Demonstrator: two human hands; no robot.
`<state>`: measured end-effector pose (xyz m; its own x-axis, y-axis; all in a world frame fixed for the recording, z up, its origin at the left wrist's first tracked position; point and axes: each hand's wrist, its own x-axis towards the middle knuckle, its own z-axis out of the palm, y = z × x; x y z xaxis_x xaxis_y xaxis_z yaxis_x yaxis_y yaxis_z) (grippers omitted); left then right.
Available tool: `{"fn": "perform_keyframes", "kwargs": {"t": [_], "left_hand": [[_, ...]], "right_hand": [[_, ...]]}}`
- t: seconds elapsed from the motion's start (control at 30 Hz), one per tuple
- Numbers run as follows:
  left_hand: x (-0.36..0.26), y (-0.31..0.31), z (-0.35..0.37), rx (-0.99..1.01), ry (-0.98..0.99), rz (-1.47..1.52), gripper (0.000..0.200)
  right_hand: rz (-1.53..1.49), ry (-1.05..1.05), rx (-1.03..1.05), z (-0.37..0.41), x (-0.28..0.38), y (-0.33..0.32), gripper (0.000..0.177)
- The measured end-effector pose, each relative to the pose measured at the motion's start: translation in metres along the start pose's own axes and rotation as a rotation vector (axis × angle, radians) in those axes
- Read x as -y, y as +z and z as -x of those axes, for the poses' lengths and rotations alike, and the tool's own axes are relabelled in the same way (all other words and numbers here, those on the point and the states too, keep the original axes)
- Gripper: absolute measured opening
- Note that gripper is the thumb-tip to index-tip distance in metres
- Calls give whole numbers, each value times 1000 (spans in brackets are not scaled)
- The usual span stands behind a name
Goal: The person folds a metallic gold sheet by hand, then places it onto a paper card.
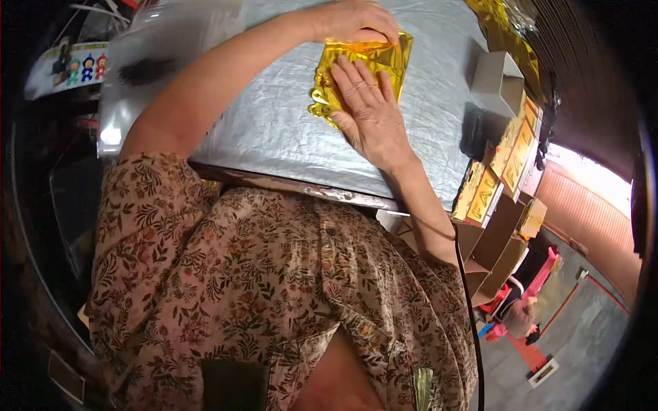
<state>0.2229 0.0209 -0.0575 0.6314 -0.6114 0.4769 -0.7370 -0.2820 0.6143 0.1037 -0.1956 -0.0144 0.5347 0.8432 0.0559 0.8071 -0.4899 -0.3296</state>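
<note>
A crinkled sheet of shiny gold foil (395, 63) lies on the silver-covered table (274, 123), its left edge curled and ruffled. My left hand (356, 22) reaches across to the far edge of the foil, with its fingers bent and pressed together on it. Whatever sits under those fingertips is hidden. My right hand (372, 120) rests flat on the middle and near part of the foil, fingers stretched out.
An open white box (497, 83) stands at the table's right side, beside a black object (473, 131). Gold-printed boxes (514, 161) line the right edge. More gold foil (504, 20) lies at the far right. Cardboard boxes (490, 243) and a person (517, 318) are beyond.
</note>
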Motion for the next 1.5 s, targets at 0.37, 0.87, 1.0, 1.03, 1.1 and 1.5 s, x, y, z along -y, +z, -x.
{"fn": "perform_keyframes", "kwargs": {"t": [0.37,0.87,1.0,1.03,1.1,1.5], "left_hand": [[-5,-1,0,-47,40,-42,19],[-26,-7,0,-42,64,-174,48],[-26,-7,0,28,75,-151,47],[-26,-7,0,33,97,-189,46],[-26,-6,1,41,122,-223,45],[-33,-9,-3,64,120,-177,41]], "right_hand": [[107,105,-59,52,-27,-25,48],[60,82,-72,65,-37,-24,47],[30,85,-102,65,-37,-23,45],[35,81,-107,65,-38,-22,45],[30,82,-115,66,-38,-23,44],[151,-1,-359,47,-86,-34,52]]}}
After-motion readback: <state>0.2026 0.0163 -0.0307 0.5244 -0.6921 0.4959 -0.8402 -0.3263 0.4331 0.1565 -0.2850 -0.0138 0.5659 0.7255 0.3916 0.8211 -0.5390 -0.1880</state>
